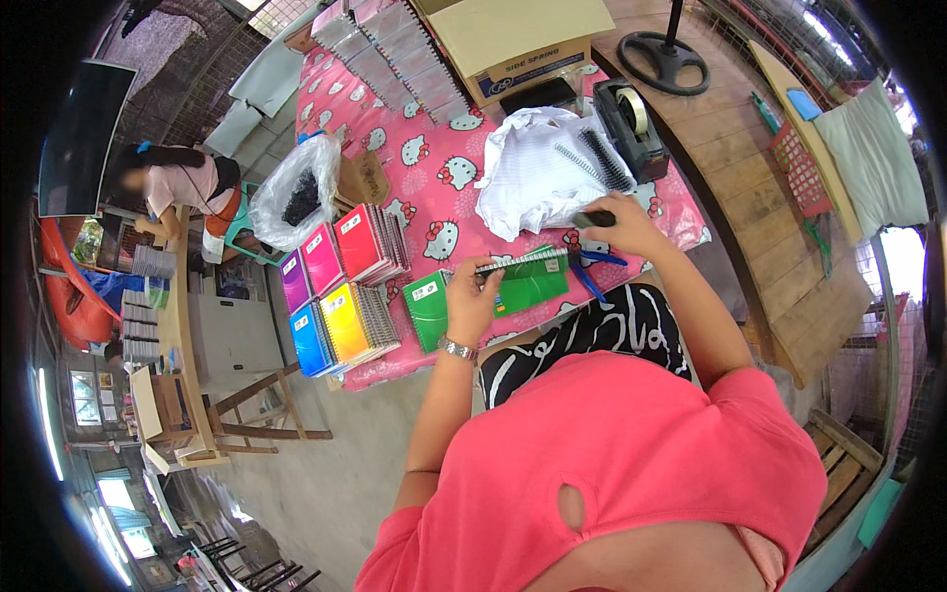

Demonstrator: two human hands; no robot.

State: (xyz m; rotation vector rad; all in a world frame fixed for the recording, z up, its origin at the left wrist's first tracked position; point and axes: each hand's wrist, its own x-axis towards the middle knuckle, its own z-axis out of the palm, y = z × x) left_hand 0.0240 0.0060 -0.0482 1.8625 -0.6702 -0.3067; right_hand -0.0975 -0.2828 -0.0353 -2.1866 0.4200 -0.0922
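A green spiral notebook (533, 286) lies open-spread along the table's near edge, its wire binding running across the top. My left hand (473, 301), a metal watch on its wrist, is closed on the left end of that binding. Farther right, my right hand (623, 225) grips a small dark object (594, 219) whose kind I cannot make out. Just below it, pliers with blue handles (597, 268) rest at the notebook's right end. Black spiral coils (600, 158) sit on crumpled white paper (523, 168) beyond my right hand.
Stacks of coloured spiral notebooks (345, 286) stand at left beside a plastic bag (296, 192) of black pieces. More stacks (395, 49) and a cardboard box (533, 49) fill the back. A tape dispenser (631, 128) is at right. Another person (187, 187) sits far left.
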